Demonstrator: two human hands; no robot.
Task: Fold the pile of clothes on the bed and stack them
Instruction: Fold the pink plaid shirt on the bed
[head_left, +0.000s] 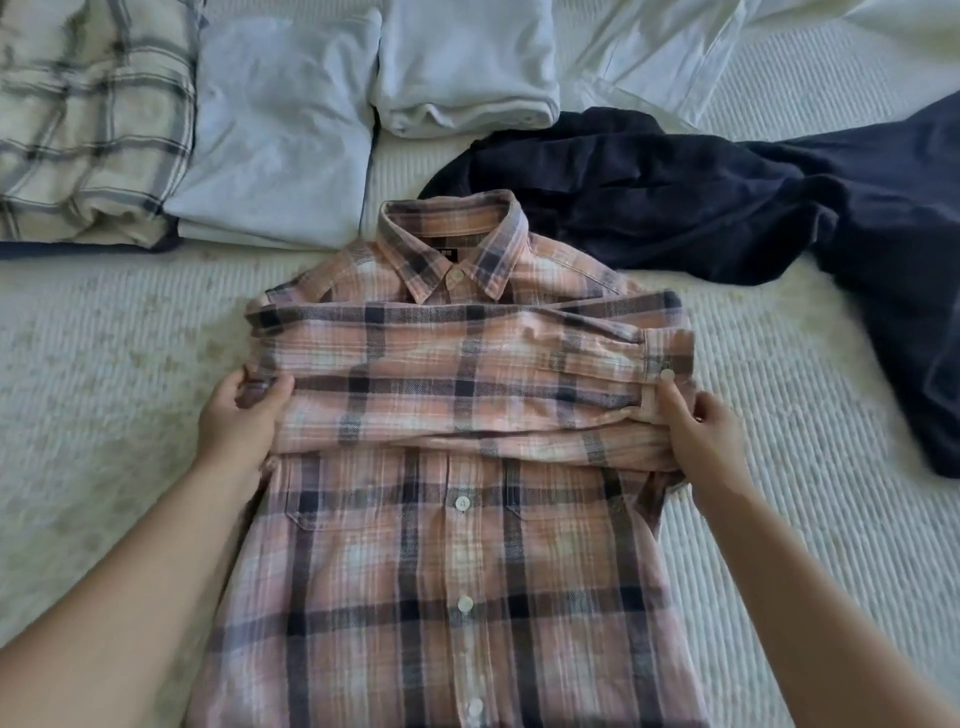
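no legible text; shirt (457, 545) collar label (445, 254) unreadable

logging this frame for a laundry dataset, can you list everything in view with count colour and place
plaid shirt: one, pink with dark checks, centre of the bed, buttoned, collar away from the person, sleeves folded across the chest
cream plaid garment: one, cream with grey checks, folded, far left
pale blue garments: two, light blue-white, folded, side by side at the top centre
dark garment: one, navy, unfolded and rumpled, right of the shirt collar
white fabric: one piece, white, loose, top right
bed cover: one, off-white, ribbed, under everything
left hand: one, gripping the shirt's left edge
right hand: one, gripping the sleeve cuff at the right edge
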